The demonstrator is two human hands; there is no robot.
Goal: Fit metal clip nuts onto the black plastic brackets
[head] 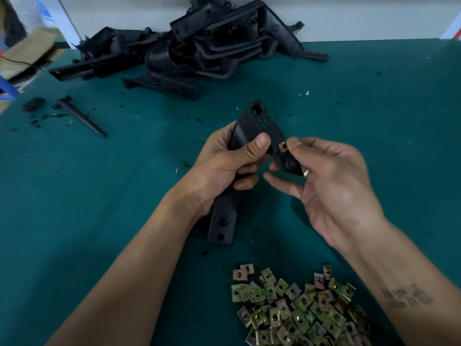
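We find open green table (pixel 374 101) along the right edge and across the middle left. A pile of black brackets (pixel 199 43) blocks the far edge, loose black scraps (pixel 74 113) clutter the far left, and a heap of clip nuts (pixel 299 308) fills the near edge beneath our right forearm.

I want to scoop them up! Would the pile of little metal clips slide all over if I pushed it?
Probably. The clip nuts lie loose and overlapping on the smooth green table, so they'd likely scatter. They're flat and squarish, so sliding seems likelier than rolling.
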